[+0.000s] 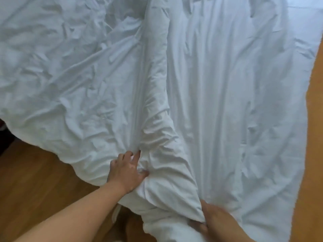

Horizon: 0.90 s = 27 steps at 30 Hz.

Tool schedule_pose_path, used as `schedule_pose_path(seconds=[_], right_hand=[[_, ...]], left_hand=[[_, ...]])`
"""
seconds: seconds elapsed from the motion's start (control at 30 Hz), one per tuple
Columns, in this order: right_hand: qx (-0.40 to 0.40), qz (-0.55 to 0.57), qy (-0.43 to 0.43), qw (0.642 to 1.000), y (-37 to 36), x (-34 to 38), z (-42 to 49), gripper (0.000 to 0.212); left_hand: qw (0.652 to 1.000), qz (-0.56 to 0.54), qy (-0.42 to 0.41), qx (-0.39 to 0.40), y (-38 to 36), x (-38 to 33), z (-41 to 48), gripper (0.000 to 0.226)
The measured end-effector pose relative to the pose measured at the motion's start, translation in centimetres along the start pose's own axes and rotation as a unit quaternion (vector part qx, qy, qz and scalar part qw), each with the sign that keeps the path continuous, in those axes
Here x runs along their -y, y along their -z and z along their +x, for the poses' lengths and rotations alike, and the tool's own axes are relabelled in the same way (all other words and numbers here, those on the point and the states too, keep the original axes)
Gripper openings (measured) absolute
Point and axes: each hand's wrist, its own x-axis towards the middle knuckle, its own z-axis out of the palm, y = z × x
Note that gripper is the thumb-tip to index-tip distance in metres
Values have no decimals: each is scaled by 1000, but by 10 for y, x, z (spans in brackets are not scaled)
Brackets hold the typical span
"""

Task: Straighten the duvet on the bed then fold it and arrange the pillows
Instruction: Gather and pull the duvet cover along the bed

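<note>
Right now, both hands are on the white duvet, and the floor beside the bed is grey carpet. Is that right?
Not quite. The head view shows the floor is brown wood, not grey carpet. The rest holds: the left hand and the right hand are both on the white duvet.

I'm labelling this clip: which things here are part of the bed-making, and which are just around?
In the job: duvet, left hand, right hand gripping the duvet.
Just around: floor, dark thing at the left edge.
</note>
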Motion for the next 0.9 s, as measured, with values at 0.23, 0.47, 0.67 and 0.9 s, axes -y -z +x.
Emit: schedule_pose_path(seconds=[0.23, 0.47, 0.67, 0.9], right_hand=[[-75, -140, 171, 972, 24, -123, -32, 116], [-107, -264, 153, 946, 5, -194, -7, 88], [-167, -291, 253, 907, 8, -198, 14, 28], [-31, -279, 200, 939, 77, -194, -49, 51]], left_hand=[[862, -459, 212, -33, -53, -149, -139, 111], [916, -341, 207, -39, -96, -237, -177, 119], [906, -361, 207, -76, -115, -224, -161, 51], [782, -590, 185, -79, -91, -173, -211, 40]])
